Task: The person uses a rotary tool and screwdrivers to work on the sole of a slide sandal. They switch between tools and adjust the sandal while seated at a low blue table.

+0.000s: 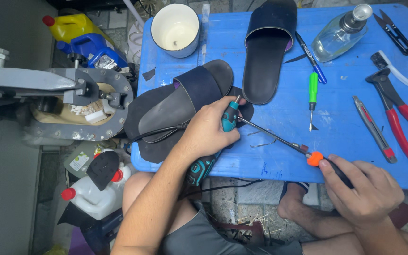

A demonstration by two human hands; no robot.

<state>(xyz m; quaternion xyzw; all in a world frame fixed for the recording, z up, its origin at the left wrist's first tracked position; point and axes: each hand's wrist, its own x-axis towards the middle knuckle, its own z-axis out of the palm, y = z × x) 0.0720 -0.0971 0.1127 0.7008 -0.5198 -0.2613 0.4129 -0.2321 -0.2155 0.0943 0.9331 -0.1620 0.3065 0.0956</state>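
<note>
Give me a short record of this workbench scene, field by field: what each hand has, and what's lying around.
Left hand: the left hand grips a teal rotary tool at its front end
Right hand: the right hand holds a screwdriver with an orange collar, its tip at the tool's nose
Surface: blue table
Under left hand: dark sandal on a dark sheet
Second sandal: at the table's far edge
Nearby: green screwdriver, red pliers, glass bottle, white mug

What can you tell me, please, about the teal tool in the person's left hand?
The teal rotary tool is a slim teal-and-black body, plastic by its look, lying tilted across the blue table's front edge. The left hand grips its upper half. A black cord runs leftwards over the nearby dark sandal. At its tip, a thin metal shaft from the right hand's orange-collared tool meets it.
</note>
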